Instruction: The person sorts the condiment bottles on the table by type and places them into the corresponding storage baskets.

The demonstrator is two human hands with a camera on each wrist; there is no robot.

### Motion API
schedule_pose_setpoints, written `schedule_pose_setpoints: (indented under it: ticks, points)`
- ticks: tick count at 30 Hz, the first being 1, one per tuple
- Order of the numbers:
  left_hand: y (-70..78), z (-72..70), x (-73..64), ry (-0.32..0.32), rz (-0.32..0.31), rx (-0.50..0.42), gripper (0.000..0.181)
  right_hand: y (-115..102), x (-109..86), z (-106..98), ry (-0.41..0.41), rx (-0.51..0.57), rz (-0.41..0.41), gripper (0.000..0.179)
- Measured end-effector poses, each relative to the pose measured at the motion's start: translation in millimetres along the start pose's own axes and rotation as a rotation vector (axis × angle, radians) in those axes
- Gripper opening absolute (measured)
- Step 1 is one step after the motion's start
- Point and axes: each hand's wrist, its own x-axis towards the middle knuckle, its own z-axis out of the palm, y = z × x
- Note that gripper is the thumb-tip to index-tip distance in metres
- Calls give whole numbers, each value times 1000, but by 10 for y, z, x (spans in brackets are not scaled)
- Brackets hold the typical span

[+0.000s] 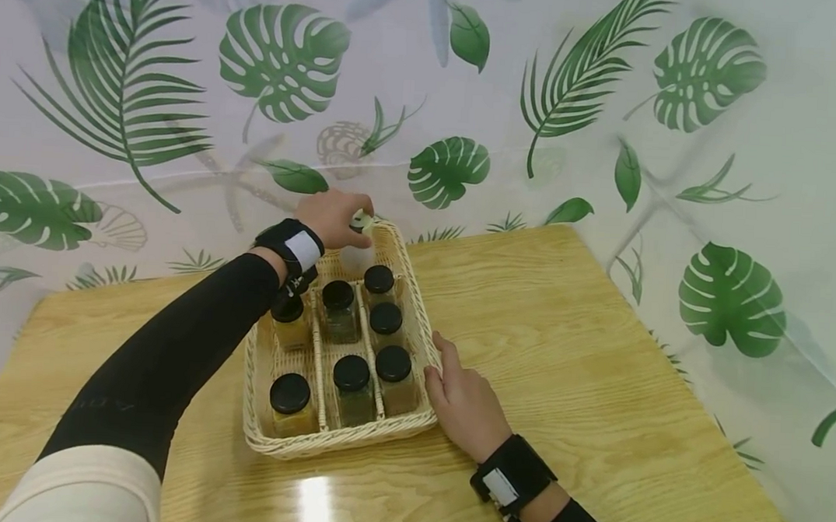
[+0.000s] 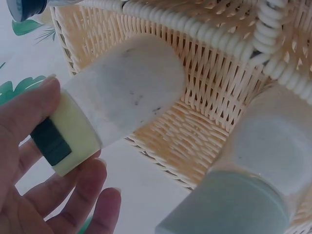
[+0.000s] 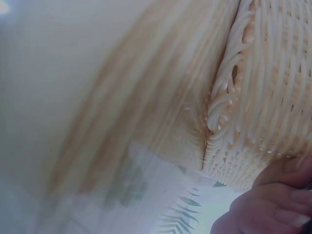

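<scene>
A clear shaker bottle with whitish contents and a pale yellow lid is in my left hand. Thumb and fingers pinch that lid, which carries a dark green flap. The bottle is at the far end of the wicker basket, partly hidden by the hand in the head view. Beside it, the left wrist view shows a second shaker with a grey-green lid. My right hand rests against the basket's right side near the front corner, its fingers at the woven outer wall.
Dividers split the basket into compartments holding several glass spice jars with black lids, such as the front left jar. It stands on a wood-grain table. A leaf-printed cloth hangs behind the table's far edge.
</scene>
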Motion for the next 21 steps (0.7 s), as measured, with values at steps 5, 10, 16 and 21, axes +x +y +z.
schedule_pose_setpoints:
  ticks: [5,10,16,21]
  points:
    - [-3,37,44,-31,8,16,50,-1,-4,-13,-3,1,-10,48]
    - [-20,36,31,-39,23,8,50,-6,-8,-15,-11,5,-21,48]
    - [-18,23,1,-72,9,-1,50,-9,-8,-11,-1,0,-36,47]
    - [-11,26,-2,-68,7,-14,50,2,-12,-5,4,-1,-31,48]
